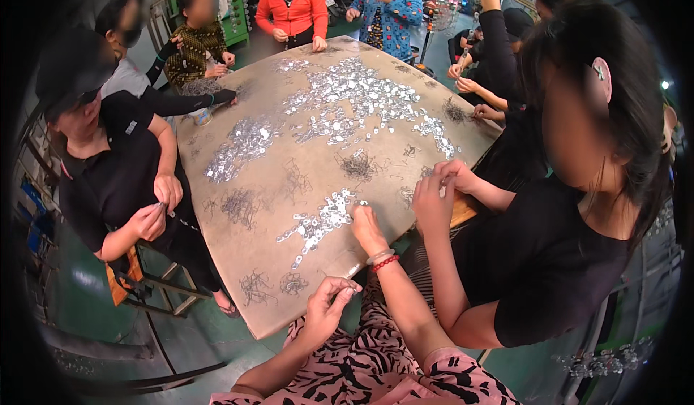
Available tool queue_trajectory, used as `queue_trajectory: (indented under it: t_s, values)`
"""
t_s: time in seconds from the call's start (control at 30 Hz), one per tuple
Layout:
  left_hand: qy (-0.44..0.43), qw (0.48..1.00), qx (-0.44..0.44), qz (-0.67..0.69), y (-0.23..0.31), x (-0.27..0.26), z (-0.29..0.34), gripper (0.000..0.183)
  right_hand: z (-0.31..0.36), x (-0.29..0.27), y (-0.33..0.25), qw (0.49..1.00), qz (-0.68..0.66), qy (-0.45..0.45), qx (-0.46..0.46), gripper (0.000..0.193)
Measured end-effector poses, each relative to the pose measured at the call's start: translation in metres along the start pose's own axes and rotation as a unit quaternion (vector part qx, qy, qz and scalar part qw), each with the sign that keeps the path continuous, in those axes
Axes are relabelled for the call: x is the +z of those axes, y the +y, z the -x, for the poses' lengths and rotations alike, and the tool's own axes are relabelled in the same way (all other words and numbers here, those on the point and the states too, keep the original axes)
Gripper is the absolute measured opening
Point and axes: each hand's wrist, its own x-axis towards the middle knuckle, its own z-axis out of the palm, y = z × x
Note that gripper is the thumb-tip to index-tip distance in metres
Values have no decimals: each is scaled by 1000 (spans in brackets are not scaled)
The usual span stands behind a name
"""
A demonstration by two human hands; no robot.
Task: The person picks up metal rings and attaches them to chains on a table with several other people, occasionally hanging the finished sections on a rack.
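My left hand (331,307) is held just off the table's near edge, thumb and fingers pinched together. Something small and greyish may be at its fingertips, too small to name. My right hand (369,230), with a pale bangle and a red bead bracelet on its wrist, reaches over the table to the right end of a pile of small flat shiny metal pieces (325,221). Its fingers are closed, and what they hold, if anything, cannot be made out. Clumps of thin bent wire (254,288) lie on the tabletop left of my left hand.
The brown-covered table (246,260) holds larger piles of metal pieces (354,98) and more wire clumps (358,165). Close on my right a person in black (557,260) works with raised hands. Another person (108,152) sits at the left; several others surround the far side.
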Motion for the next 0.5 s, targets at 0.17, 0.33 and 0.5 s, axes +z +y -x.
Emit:
queue_trajectory:
  t_s: [0.17,0.33,0.5]
  values:
    - [33,993,-2,-109,3,-17,15,14,25,1,-20,964,-261,-29,47,29]
    - [-3,977,92,-193,5,-1,-3,14,109,-111,-75,858,-492,-30,145,29]
    - [21,974,100,-201,11,-10,0,13,125,-129,-99,795,-593,-49,122,31]
